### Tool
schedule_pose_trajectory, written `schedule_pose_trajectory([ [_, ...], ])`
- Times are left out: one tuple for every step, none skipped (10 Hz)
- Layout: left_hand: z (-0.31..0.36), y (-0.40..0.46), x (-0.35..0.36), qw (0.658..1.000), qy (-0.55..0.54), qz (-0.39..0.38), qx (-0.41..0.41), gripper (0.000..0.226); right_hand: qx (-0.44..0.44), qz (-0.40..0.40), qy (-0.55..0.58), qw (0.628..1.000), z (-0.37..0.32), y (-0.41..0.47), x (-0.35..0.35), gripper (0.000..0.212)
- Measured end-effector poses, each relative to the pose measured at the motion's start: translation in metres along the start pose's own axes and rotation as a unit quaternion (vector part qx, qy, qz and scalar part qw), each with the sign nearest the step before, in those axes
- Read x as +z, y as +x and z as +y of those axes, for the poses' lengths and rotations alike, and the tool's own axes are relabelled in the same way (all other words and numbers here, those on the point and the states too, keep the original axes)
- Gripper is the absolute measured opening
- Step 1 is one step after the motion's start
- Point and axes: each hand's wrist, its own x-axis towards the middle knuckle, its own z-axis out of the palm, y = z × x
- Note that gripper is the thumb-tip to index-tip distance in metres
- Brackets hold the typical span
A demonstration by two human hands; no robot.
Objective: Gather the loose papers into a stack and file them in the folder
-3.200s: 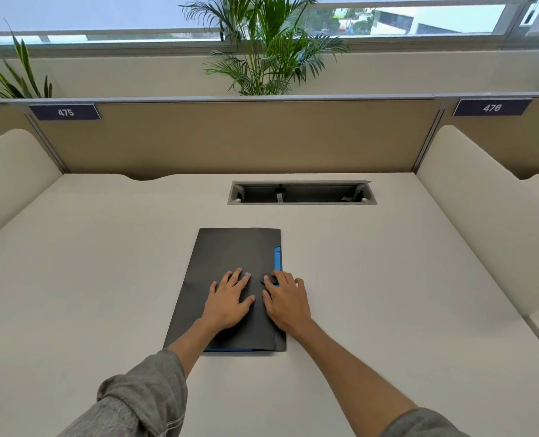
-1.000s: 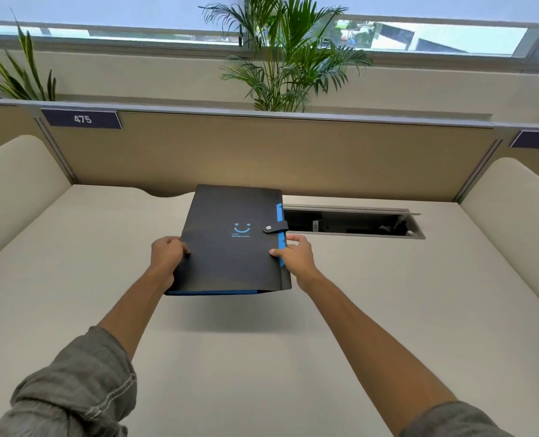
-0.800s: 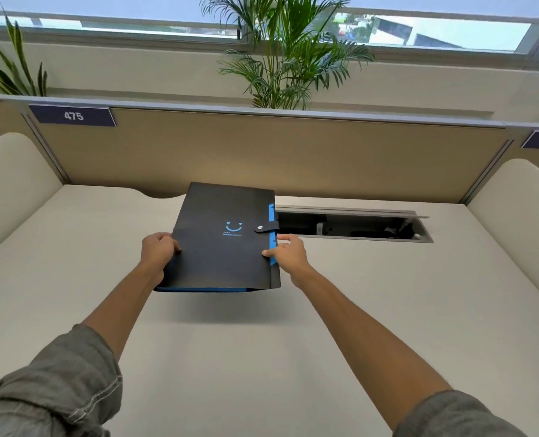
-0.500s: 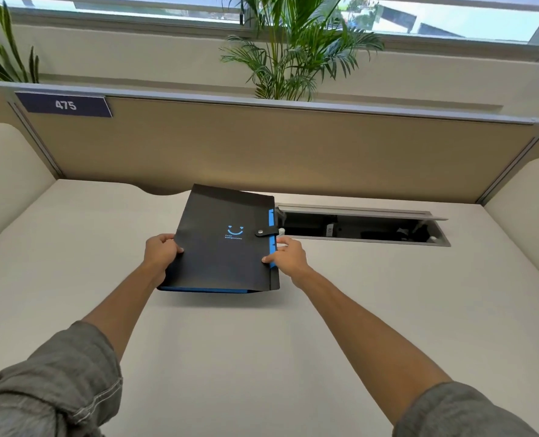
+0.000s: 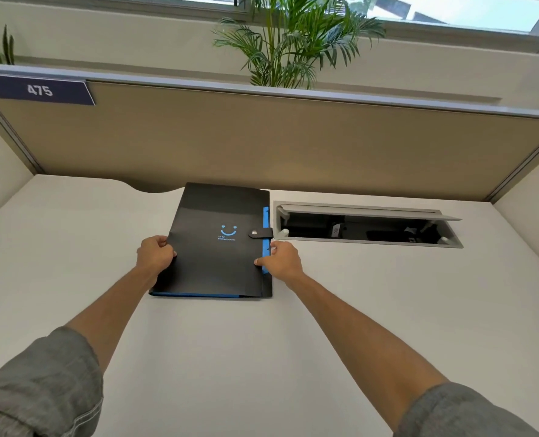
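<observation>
Both forearms are reaching forward across the desk (image 5: 72,247). The left hand (image 5: 154,255) is gripping the folder (image 5: 217,263) at its left edge, fingers curled around it; the right hand (image 5: 282,260) is pinching the right edge beside the blue strip, steadying both sides. The folder is lying flat and snapped shut at mid-desk, probably being parked as finished. No loose papers are showing. Beyond it, the cable tray (image 5: 366,223) is standing open.

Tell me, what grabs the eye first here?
A black folder with a blue smiley, snapped shut, lies mid-desk, gripped at its sides by the left hand and right hand. Right of it gapes an open cable hatch; a palm plant rises behind the partition.
</observation>
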Motion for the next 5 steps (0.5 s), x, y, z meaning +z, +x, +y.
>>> schedule_pose_trajectory([
  [-0.001, 0.014, 0.001, 0.999, 0.039, -0.01, 0.008, 0.047, -0.004, 0.004, -0.006, 1.0, -0.004, 0.003, 0.0, 0.059],
  [0.004, 0.015, 0.003, 0.997, 0.07, -0.02, 0.015, 0.04, -0.008, 0.007, -0.002, 1.0, -0.006, 0.007, 0.0, 0.056],
  [0.013, 0.008, 0.002, 0.992, 0.121, -0.011, 0.027, 0.001, -0.002, -0.003, -0.009, 1.0, -0.009, 0.007, -0.003, 0.05],
  [0.017, 0.0, -0.001, 0.963, 0.259, -0.004, 0.076, 0.041, -0.019, -0.003, -0.017, 1.0, -0.01, 0.002, -0.005, 0.056],
  [0.017, -0.017, -0.004, 0.937, 0.32, 0.019, 0.139, 0.063, -0.057, 0.025, -0.057, 0.996, -0.009, -0.014, -0.012, 0.07],
])
